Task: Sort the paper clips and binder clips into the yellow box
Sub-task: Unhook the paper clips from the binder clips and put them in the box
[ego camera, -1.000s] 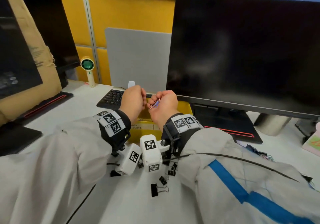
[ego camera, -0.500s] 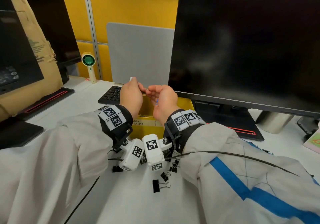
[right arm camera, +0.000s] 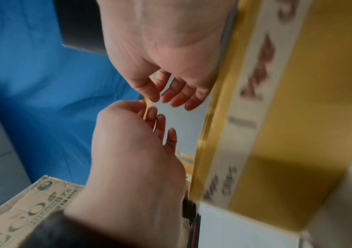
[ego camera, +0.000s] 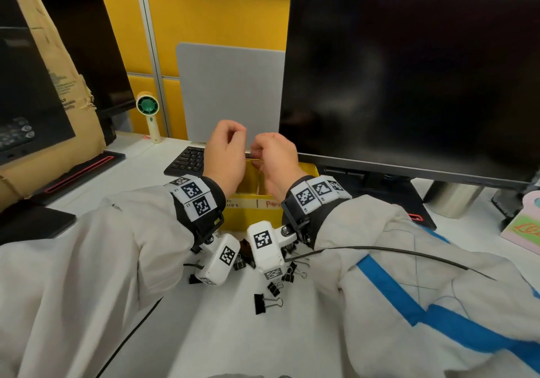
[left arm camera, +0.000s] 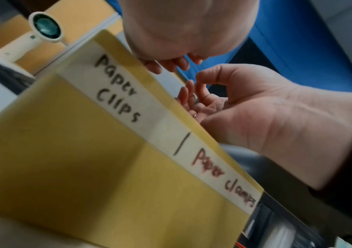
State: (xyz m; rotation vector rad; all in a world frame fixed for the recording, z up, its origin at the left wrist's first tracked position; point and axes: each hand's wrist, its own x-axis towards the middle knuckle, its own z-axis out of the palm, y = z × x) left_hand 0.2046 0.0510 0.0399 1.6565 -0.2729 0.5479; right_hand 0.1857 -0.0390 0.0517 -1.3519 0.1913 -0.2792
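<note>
Yellow box point(ego camera: 248, 217) sits beneath left hand point(ego camera: 225, 155) and right hand point(ego camera: 274, 161), both loosely curled, empty.

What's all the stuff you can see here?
Yellow cardboard box with white label strip: one, yellow, on the white desk under both hands.
Black metal binder clips: several, black, loose on the desk in front of the box.
Black monitors: two, one right, one far left.
Black keyboard: one, behind the box.
Grey flat panel: one, upright behind the keyboard.
Cream handheld fan: one, green centre, left of the panel.
Brown cardboard carton: one, far left.
Left hand, right hand: two, fingers relaxed above the box.
</note>
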